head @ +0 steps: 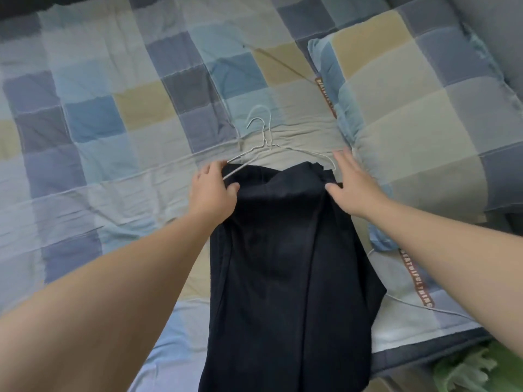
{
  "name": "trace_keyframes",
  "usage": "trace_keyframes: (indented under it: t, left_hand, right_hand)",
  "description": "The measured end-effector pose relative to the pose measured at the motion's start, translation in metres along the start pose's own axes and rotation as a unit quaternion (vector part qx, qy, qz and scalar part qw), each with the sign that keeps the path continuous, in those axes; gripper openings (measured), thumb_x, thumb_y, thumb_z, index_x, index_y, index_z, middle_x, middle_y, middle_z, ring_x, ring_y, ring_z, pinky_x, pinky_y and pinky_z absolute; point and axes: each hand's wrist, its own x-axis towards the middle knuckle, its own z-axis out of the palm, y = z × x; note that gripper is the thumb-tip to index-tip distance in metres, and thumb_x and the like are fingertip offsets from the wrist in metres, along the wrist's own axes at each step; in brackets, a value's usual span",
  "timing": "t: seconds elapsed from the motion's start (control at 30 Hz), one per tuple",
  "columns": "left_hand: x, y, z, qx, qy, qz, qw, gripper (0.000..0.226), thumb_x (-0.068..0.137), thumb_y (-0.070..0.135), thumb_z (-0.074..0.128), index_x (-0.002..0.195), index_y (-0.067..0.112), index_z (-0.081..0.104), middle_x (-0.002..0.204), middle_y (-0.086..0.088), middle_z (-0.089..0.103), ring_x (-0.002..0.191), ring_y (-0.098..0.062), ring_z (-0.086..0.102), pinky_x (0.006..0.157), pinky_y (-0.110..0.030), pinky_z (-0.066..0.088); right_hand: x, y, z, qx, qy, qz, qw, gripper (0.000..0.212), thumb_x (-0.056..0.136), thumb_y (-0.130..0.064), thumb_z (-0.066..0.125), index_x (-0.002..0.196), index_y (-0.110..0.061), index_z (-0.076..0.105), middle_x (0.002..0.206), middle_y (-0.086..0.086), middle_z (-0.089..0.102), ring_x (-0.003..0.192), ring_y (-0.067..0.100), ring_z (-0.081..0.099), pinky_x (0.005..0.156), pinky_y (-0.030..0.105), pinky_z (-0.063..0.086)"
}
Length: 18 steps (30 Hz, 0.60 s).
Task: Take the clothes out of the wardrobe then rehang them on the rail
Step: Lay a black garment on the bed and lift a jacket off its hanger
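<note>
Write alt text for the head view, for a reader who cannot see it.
A dark garment lies flat on a checked quilt, its top edge at two white wire hangers. The left hand grips its top left corner; the right hand rests open on its top right corner.

A checked quilt (113,114) of blue, grey and beige squares lies spread out, a matching pillow (410,128) at its right.
</note>
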Motion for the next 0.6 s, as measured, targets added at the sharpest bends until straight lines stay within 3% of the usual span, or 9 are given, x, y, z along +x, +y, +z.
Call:
trace_keyframes:
  t: [0.2,0.37,0.6]
  left_hand:
    - [-0.066,-0.001,-0.003,0.049,-0.031,0.008,0.998,0.067,0.095,0.042,0.057,0.154,0.024,0.03,0.163,-0.003,0.024,0.149,-0.028,0.014,0.121,-0.043,0.018]
    - [-0.143,0.008,-0.031,0.068,-0.06,0.041,0.995,0.069,0.096,0.051,0.05,0.156,0.03,0.023,0.166,0.0,0.014,0.152,-0.026,0.007,0.122,-0.041,0.013]
    - [-0.231,0.018,-0.1,0.081,-0.089,0.105,0.987,0.069,0.098,0.056,0.042,0.157,0.036,0.013,0.167,0.002,0.001,0.153,-0.024,-0.004,0.122,-0.044,0.006]
  right_hand:
    - [-0.074,-0.014,0.012,0.004,-0.032,0.023,0.999,0.076,0.097,-0.042,0.049,0.156,-0.035,0.002,0.165,-0.011,-0.006,0.151,0.018,0.004,0.117,0.055,0.013]
    - [-0.168,-0.045,0.001,0.0,-0.042,0.025,0.999,0.074,0.099,-0.045,0.043,0.155,-0.039,-0.004,0.164,-0.014,-0.011,0.151,0.016,-0.004,0.12,0.047,0.01]
    - [-0.289,-0.111,-0.025,-0.009,0.023,0.071,0.997,0.072,0.099,-0.05,0.037,0.154,-0.04,-0.008,0.163,-0.014,-0.014,0.151,0.017,-0.01,0.119,0.05,0.004]
